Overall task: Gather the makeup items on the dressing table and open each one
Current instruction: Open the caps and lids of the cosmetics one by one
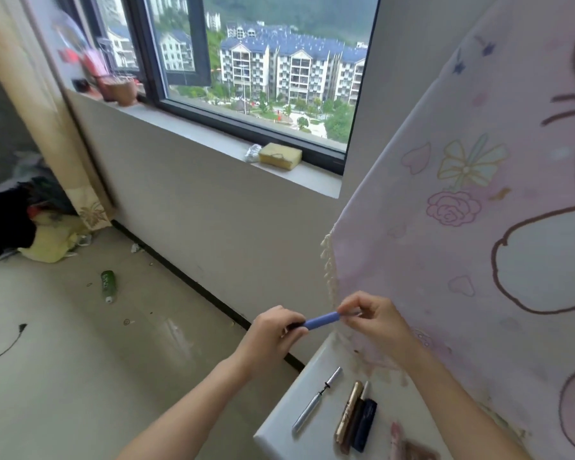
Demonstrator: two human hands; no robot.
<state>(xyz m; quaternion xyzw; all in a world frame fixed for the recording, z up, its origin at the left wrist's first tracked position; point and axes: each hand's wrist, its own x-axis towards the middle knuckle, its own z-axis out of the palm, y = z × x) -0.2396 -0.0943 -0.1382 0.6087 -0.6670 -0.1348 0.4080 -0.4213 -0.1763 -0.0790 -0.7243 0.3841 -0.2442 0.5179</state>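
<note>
I hold a slim blue makeup tube [322, 319] level in the air, above the left corner of the white dressing table [281, 436]. My left hand [274, 332] grips its dark left end. The fingertips of my right hand [367, 315] pinch its right end. On the table below lie a silver pen-like liner [316, 405], a gold tube [347, 410], a brown tube [354, 423] and a dark navy tube [365, 424] side by side. A pinkish item [397, 436] lies at the bottom edge.
A pink patterned cloth [478, 227] hangs to the right, over the table's back. A grey wall with a window sill holds a yellow sponge [280, 156]. A green bottle [108, 285] lies on the floor at left, near a pile of clothes [20, 224].
</note>
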